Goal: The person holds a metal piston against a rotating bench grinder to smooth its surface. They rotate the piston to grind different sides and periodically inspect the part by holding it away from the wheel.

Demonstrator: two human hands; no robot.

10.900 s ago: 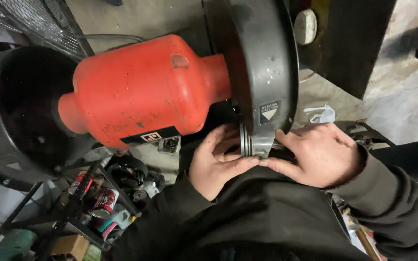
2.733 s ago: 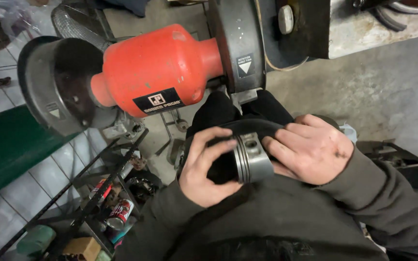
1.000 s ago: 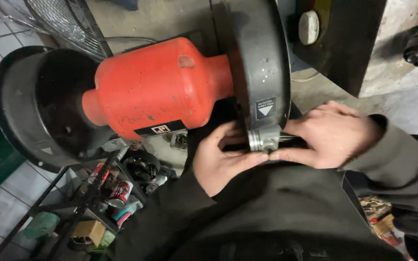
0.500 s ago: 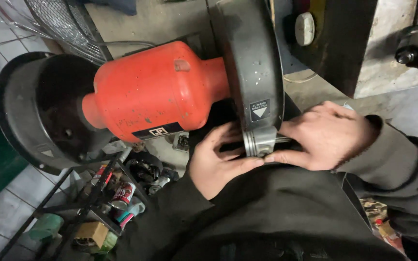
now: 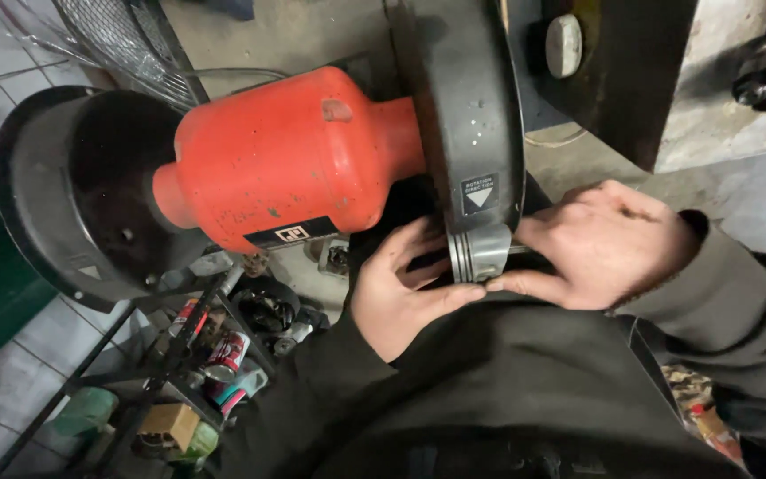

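We see at 9 o'clock dark round wheel guard (image 5: 73, 191), hollow, dusty inside. Below at 7 o'clock wire shelf (image 5: 126, 390) holding cans, small jars. Centre: smooth red motor housing (image 5: 285, 160), scuffed, barrel-shaped. Grey curved guard (image 5: 472, 115) at 12 o'clock. Left hand (image 5: 401, 288) and right hand (image 5: 605, 244) both have fingers clamped on ribbed metal piston (image 5: 479, 253), pressed under grey guard's lower edge, just right of centre.
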